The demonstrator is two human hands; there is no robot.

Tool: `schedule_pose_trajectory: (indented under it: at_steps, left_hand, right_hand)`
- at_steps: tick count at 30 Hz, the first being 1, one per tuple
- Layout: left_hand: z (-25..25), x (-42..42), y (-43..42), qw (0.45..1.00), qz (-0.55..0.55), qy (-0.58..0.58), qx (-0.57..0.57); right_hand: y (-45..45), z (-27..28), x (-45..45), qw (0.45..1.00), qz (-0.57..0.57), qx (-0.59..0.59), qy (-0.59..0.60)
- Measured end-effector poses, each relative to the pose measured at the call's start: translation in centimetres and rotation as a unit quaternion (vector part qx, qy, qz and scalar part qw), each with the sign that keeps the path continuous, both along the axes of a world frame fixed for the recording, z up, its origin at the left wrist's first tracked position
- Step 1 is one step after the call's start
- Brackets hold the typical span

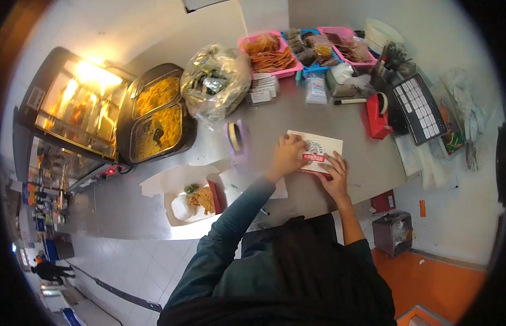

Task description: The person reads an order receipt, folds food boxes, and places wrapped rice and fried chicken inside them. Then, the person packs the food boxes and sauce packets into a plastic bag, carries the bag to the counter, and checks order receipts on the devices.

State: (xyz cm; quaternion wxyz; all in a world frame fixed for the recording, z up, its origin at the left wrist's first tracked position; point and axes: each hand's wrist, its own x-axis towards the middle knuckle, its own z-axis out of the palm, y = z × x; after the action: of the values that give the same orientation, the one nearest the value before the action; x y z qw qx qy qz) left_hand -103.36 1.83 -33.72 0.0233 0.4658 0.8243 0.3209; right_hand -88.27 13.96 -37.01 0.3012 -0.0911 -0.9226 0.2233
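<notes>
"Where is the box on your side?"

"I have the white cardboard box with the red-and-black printed logo (330, 142) on the grey metal table (209, 142), right in front of the body. Its top panel faces up."

"And the hands?"

"Both are on it, with the box between them. My left hand (288, 155) is at the left side, fingers bent and gathered over the panel. My right hand (335, 174) lies at the near right edge, fingertips on top. I can't tell whether either one pinches the board or only presses; the undersides are hidden from me."

"How would it handle?"

"Light, I judge, and fairly stiff along the folds, but the flat panel could dent under a hard push. Smooth board may slip a little. I'd hold it low on opposite side walls, near the corners."

"Anything close by?"

"A purple tape dispenser (238, 144) stands left of it. Further left sits an open white cardboard box (155, 187) with golden fried chicken (203, 201) and a white wrapped bundle (180, 208)."
</notes>
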Motion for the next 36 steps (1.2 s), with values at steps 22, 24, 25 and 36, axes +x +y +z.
schedule_pose_trajectory:
  at_steps: [22, 24, 25, 36]
  left_hand:
    - [-5.2, -10.9, -44.3, 0.846, 0.290, -0.274, 0.353]
    - [-3.7, -10.1, -40.9, 0.814, 0.228, -0.302, 0.441]
    - [-0.7, -9.0, -39.1, 0.867, 0.289, -0.270, 0.302]
    - [-1.1, -5.4, -44.4, 0.975, 0.166, -0.113, 0.096]
  right_hand:
    - [-26.0, 0.4, -20.9, 0.841, 0.279, -0.439, -0.150]
    - [-28.0, 0.0, -21.2, 0.826, 0.272, -0.494, -0.013]
    - [-30.3, 1.2, -21.2, 0.849, 0.235, -0.473, 0.033]
    - [-29.5, 1.8, -13.8, 0.865, 0.285, -0.413, -0.030]
